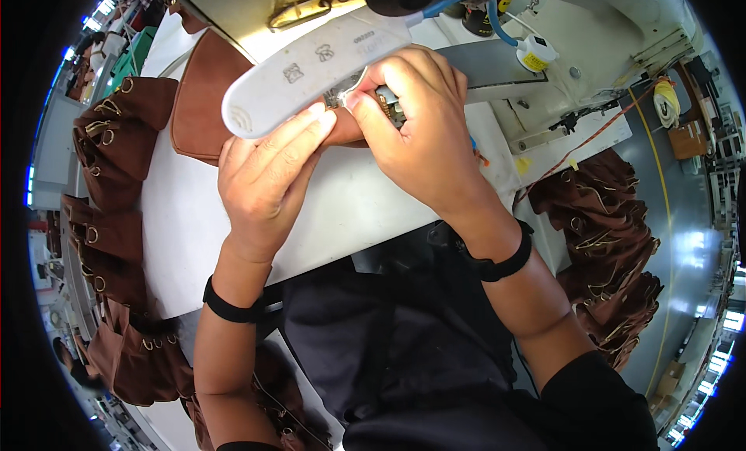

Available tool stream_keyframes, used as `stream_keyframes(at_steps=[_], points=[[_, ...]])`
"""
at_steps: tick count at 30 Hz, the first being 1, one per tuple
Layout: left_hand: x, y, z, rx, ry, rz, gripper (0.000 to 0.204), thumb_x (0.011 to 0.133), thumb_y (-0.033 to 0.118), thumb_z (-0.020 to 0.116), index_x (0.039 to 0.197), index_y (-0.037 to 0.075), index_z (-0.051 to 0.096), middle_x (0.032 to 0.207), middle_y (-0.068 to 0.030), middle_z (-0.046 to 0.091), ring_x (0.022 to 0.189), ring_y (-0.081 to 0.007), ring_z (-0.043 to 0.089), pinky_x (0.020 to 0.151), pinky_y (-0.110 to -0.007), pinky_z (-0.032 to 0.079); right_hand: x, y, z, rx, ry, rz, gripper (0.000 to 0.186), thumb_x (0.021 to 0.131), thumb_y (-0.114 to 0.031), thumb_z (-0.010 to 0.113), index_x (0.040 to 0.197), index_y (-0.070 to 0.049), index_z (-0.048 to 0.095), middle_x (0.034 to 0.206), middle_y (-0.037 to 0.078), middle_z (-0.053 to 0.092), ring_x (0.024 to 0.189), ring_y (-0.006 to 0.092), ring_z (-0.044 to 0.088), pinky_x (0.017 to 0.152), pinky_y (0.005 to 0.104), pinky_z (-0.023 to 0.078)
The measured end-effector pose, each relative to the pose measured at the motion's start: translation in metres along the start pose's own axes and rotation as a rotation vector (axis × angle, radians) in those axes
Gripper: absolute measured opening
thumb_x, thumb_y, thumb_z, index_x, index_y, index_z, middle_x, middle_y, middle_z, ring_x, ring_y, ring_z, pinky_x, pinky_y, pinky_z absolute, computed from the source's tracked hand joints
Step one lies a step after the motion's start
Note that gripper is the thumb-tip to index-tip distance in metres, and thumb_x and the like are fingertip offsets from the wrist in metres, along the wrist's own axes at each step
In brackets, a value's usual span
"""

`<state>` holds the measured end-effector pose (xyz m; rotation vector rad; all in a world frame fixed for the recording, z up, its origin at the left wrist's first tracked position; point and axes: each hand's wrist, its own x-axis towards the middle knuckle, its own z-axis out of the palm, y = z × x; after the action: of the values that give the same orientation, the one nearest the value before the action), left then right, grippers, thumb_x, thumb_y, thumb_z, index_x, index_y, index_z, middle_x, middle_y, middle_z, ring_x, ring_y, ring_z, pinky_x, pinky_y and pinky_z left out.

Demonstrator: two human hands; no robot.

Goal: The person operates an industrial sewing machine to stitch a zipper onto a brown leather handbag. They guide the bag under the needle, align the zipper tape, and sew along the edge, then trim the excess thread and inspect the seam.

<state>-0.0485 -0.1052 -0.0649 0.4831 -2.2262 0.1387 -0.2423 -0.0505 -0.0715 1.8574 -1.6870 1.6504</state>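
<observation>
Left hand and right hand meet fingertip to fingertip, fingers pinched.

You get bright, even overhead light, mild glare on the white counter, and heavy fisheye bending with black corners.

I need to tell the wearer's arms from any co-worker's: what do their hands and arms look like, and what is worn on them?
Both hands are bare: no gloves, no rings visible. The left hand and the right hand each have a black band at the wrist: left wristband, right wristband. The forearms are bare; a dark sleeve covers the right upper arm.
</observation>
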Motion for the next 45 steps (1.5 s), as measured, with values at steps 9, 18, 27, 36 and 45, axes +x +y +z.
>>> stream_keyframes(at_steps=[9,18,27,36,45], points=[[0.0,0.0,0.0,0.011,-0.001,0.036,0.037,0.078,0.001,0.083,0.114,0.01,0.079,0.115,-0.0027,0.079,0.098,-0.0212,0.071,0.085,-0.032,0.051,0.0,0.001,0.001,-0.013,0.007,-0.025,0.005,0.087,-0.012,0.071,0.089,-0.011,0.066,0.098,0.001,0.067,0.106,0.0231,0.06,0.099,0.0397,0.037],[-0.001,0.001,0.003,-0.151,-0.022,-0.097,0.041,0.075,-0.004,0.084,0.114,0.008,0.078,0.118,-0.0072,0.078,0.103,-0.0242,0.07,0.09,-0.034,0.052,0.001,0.001,0.001,-0.004,-0.015,0.001,0.006,0.085,-0.013,0.069,0.087,-0.01,0.064,0.097,0.005,0.063,0.106,0.0278,0.057,0.099,0.0432,0.037],[0.001,-0.001,-0.007,-0.146,-0.095,-0.1,0.038,0.076,-0.009,0.082,0.112,0.001,0.077,0.113,-0.0174,0.077,0.104,-0.0329,0.075,0.091,-0.039,0.059,0.004,-0.008,-0.004,-0.062,-0.017,0.02,0.006,0.086,-0.012,0.065,0.091,-0.009,0.063,0.104,0.007,0.064,0.112,0.0278,0.058,0.102,0.0436,0.036],[0.001,-0.001,-0.003,-0.148,-0.071,-0.083,0.038,0.077,-0.009,0.082,0.113,0.002,0.077,0.111,-0.0162,0.078,0.098,-0.0327,0.076,0.087,-0.038,0.059,0.002,-0.011,-0.005,-0.032,0.008,0.064,0.005,0.087,-0.009,0.064,0.09,-0.01,0.061,0.104,0.006,0.064,0.108,0.0277,0.058,0.101,0.0423,0.036],[0.004,-0.002,-0.007,-0.115,-0.114,-0.086,0.039,0.078,-0.004,0.082,0.116,0.004,0.077,0.117,-0.0116,0.078,0.106,-0.029,0.07,0.094,-0.038,0.055,0.0,-0.007,-0.001,-0.057,-0.01,0.052,0.026,0.088,-0.012,0.068,0.108,0.003,0.063,0.113,0.016,0.064,0.113,0.0342,0.057,0.104,0.0455,0.037]])
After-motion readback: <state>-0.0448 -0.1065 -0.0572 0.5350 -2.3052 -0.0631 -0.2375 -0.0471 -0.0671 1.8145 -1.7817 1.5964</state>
